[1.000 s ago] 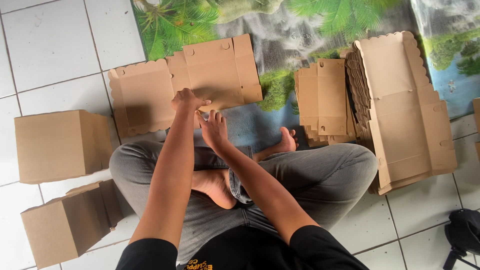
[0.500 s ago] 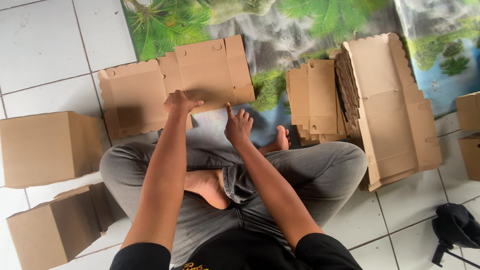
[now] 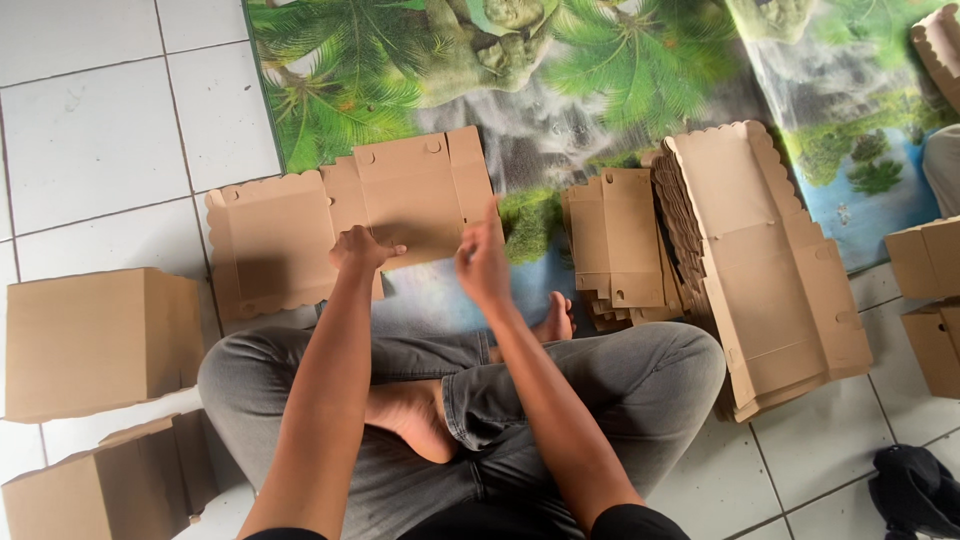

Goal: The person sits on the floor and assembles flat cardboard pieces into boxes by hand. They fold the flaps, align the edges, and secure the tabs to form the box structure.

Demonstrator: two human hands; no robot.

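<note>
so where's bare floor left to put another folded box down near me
Bare white tiles lie far left, above the folded box and left of the flat cardboard sheet. Another patch of tile sits near the right knee, below the flat stack. The mat between sheet and stack is crowded.

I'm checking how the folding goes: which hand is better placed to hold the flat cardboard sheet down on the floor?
Left. The left hand already rests on the flat cardboard sheet near its middle, while the right hand is raised edge-on by the sheet's right end, apparently not pressing it.
</note>
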